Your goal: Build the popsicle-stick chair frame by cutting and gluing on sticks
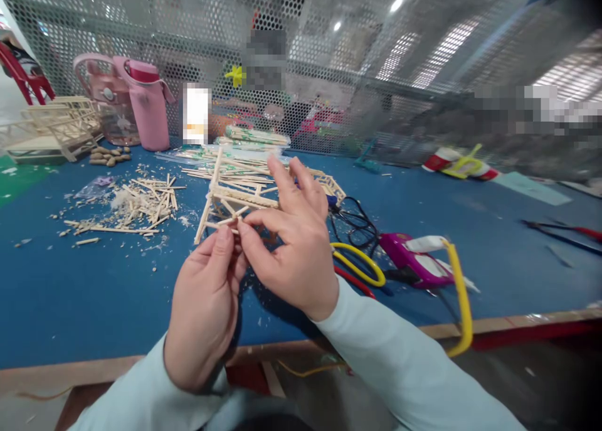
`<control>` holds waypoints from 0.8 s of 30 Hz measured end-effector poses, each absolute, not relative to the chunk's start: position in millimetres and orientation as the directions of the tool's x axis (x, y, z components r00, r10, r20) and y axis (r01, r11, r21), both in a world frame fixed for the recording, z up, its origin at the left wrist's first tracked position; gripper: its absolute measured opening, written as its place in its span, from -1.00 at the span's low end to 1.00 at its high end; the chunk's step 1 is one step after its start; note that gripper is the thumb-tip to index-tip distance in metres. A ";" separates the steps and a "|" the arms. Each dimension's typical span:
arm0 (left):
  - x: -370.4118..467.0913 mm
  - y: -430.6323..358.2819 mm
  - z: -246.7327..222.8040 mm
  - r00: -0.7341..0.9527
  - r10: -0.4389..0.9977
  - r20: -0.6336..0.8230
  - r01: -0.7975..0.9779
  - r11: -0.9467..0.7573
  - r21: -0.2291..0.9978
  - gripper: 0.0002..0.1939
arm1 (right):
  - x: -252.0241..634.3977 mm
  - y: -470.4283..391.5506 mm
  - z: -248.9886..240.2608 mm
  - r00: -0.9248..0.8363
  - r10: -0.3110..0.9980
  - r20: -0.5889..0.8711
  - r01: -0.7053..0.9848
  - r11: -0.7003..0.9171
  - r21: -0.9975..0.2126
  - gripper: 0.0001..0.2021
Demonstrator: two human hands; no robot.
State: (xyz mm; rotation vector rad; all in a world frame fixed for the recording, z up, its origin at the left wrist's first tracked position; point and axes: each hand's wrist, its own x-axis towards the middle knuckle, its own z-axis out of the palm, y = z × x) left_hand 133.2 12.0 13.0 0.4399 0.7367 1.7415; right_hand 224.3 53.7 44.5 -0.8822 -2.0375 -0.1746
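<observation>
A small frame of thin wooden sticks (244, 197) is held up over the blue table, in front of a heap of loose sticks. My left hand (204, 305) pinches the frame's near lower part between thumb and fingers. Thumb and index finger of my right hand (296, 249) pinch the same frame just beside the left fingertips, while its other fingers are raised over the frame. Where the fingertips meet, the stick ends are partly hidden. A magenta glue gun (404, 258) lies right of my right hand, near yellow-handled pliers (360, 265).
Stick scraps (145, 205) and peanuts (110, 156) lie at the left, before a pink bottle (149, 114) and stick-built models (51, 127). Long pliers (564, 227) rest at the far right. A perforated metal screen (329, 61) stands behind the table (94, 305).
</observation>
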 end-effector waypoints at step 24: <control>134.0 8.2 9.1 -0.311 0.944 -0.106 -0.688 -0.147 0.711 -0.80 | 230.9 55.4 47.2 -0.503 0.503 0.703 0.673 0.738 -0.047 -0.76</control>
